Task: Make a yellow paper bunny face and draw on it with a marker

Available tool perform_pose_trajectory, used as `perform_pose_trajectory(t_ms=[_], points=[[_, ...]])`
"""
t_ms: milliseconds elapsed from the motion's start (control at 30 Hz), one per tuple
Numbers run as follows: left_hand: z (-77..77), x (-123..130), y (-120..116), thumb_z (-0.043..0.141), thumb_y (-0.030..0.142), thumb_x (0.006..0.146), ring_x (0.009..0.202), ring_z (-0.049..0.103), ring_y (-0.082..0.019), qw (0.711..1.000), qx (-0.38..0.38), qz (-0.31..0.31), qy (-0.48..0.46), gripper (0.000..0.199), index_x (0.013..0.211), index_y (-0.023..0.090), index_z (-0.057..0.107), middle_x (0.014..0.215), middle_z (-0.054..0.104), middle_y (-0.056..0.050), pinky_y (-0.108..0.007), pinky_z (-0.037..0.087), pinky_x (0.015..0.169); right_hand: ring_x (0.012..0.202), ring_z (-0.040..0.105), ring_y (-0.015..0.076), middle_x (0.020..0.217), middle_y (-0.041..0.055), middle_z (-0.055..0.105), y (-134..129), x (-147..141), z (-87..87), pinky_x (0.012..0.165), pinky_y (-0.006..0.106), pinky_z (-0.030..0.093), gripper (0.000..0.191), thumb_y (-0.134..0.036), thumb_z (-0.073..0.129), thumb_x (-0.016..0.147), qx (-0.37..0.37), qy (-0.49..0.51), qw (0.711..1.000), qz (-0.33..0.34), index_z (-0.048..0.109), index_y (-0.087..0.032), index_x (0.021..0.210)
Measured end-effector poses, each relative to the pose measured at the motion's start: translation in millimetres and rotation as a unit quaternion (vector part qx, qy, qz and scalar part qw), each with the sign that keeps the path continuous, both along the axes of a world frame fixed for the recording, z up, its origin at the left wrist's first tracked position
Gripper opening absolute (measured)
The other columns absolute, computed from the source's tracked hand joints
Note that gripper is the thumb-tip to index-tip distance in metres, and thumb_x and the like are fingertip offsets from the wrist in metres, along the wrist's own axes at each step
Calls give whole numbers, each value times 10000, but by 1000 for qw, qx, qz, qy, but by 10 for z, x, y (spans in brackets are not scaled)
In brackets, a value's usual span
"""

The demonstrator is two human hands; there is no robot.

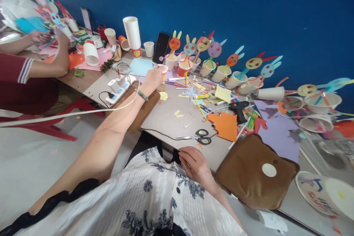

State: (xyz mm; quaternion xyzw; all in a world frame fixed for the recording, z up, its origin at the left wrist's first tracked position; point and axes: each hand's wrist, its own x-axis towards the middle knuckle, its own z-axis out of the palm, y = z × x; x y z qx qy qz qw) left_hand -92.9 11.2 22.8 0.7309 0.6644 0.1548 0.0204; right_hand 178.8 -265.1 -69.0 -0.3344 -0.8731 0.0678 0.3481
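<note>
My left hand (154,78) reaches across the table with its fingers closed round a small paper cup (164,69); part of the cup is hidden behind the fingers. At the table's front edge lies my right hand (195,164), fingers loosely stretched out and holding nothing. Close above it are black-handled scissors (203,138) and an orange paper sheet (225,125). Beyond the left hand stand a tall stack of paper cups (132,31), a black phone (161,47) and a paper cup with an orange rabbit face (174,44) on a stick.
Several rabbit-face cups line the blue wall. A black glue gun (239,110) lies among pens and paper scraps. A power strip (120,90) with a white cable sits at left. A brown cushion (257,173) overhangs the right edge. Another person's arm (49,67) works at far left.
</note>
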Motion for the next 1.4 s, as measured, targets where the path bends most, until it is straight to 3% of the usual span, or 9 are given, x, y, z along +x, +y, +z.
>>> perform_pose_trajectory(t_ms=[67, 133, 233, 300, 533, 800, 1100, 1267, 1400], points=[[-16, 2, -81, 451, 150, 984, 1242, 632, -312, 999, 51, -11, -1, 495, 1476, 163, 506, 1523, 515, -205, -387, 481, 982, 979, 701, 240, 1054, 113, 754, 6, 12, 0, 837, 403, 622, 198, -76, 639, 944, -4, 2, 1000, 1, 652, -184, 1109], [-22, 16, -159, 452, 157, 984, 1254, 616, -310, 996, 61, -60, 23, 463, 1440, 147, 532, 1494, 535, -206, -394, 474, 1005, 984, 697, 242, 1055, 114, 753, 18, 19, 3, 838, 402, 620, 208, -66, 643, 937, -7, 4, 1000, 2, 651, -180, 1111], [-30, 46, -228, 463, 117, 952, 1203, 628, -286, 977, -57, -172, 108, 362, 1251, 143, 666, 1282, 673, -162, -393, 451, 1035, 987, 696, 239, 1053, 111, 752, 46, 2, 12, 837, 395, 619, 224, -52, 641, 930, -14, 8, 1000, 11, 651, -182, 1112], [-44, 71, -240, 476, 85, 927, 1206, 627, -277, 958, -129, -207, 149, 339, 1166, 144, 709, 1229, 693, -155, -384, 441, 1043, 984, 695, 238, 1050, 113, 752, 65, -29, 18, 837, 393, 620, 223, -50, 642, 927, -16, 12, 1000, 15, 654, -181, 1107], [-114, 162, -160, 548, 26, 850, 1281, 595, -312, 947, -198, -183, 172, 410, 1237, 52, 680, 1356, 618, -246, -394, 447, 1067, 986, 695, 237, 1057, 118, 753, 52, -105, 19, 839, 395, 625, 195, -64, 648, 934, -20, 13, 1000, 12, 658, -177, 1093], [-116, 168, -110, 540, 42, 865, 1270, 608, -312, 947, -219, -173, 158, 380, 1205, 63, 708, 1299, 649, -229, -383, 459, 1088, 987, 688, 236, 1055, 116, 755, 37, -82, 9, 845, 388, 619, 196, -61, 649, 933, -18, 1, 1000, 7, 656, -170, 1095], [-70, 166, -169, 535, 51, 877, 1222, 639, -301, 950, -216, -172, 145, 339, 1146, 73, 740, 1265, 666, -219, -353, 489, 1015, 1056, 699, 263, 1109, 120, 763, 286, -195, 244, 908, 427, 583, 181, -142, 611, 984, -4, -56, 998, 1, 675, -175, 1149], [-104, 224, -193, 520, 85, 906, 1198, 659, -308, 954, -210, -167, 137, 321, 1137, 83, 744, 1281, 676, -221, -371, 496, 999, 1284, 625, 334, 1353, 187, 690, 544, -264, 198, 1092, 544, 510, 367, -324, 578, 1024, -51, -119, 990, -62, 631, -145, 1340], [-128, 220, -219, 545, 132, 912, 1079, 700, -277, 961, -209, -149, 108, 301, 1153, 118, 726, 1155, 745, -170, -346, 522, 903, 1434, 514, 385, 1494, 257, 583, 767, -437, 107, 1201, 598, 407, 621, -494, 596, 998, -109, -166, 974, -113, 558, -67, 1448]])
